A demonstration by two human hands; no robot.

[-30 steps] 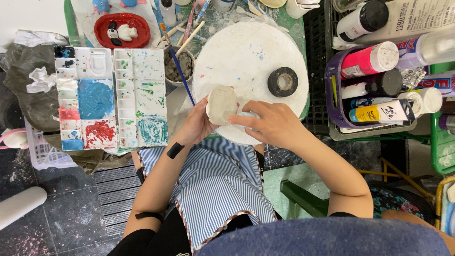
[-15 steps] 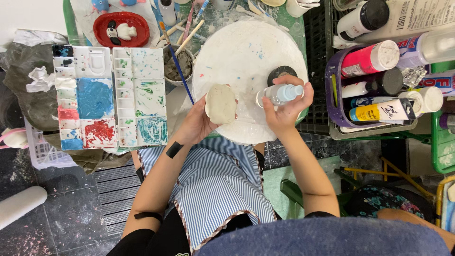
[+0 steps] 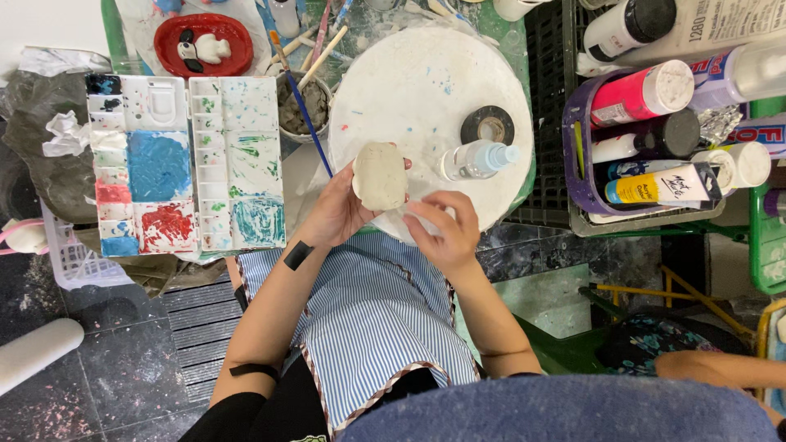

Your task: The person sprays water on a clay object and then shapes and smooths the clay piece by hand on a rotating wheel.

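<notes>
My left hand (image 3: 340, 209) holds a flat, pale lump of clay (image 3: 379, 175) upright over the near edge of a round white turntable (image 3: 426, 90). Just right of the clay hovers my right hand (image 3: 442, 229), fingers loosely curled, holding nothing. A small clear spray bottle (image 3: 475, 159) lies on its side on the turntable, close above my right hand. A black roll of tape (image 3: 487, 126) sits behind the bottle.
A paint-stained white palette (image 3: 184, 164) lies to the left, with a cup of brushes (image 3: 303, 106) beside it. A purple basket of paint bottles (image 3: 655, 139) stands on the right. A red dish (image 3: 205, 42) sits at the back left. My striped apron (image 3: 368, 319) covers my lap.
My right hand picked up the spray bottle, set it down on the turntable and came back empty beside the clay. My left hand kept hold of the clay.
</notes>
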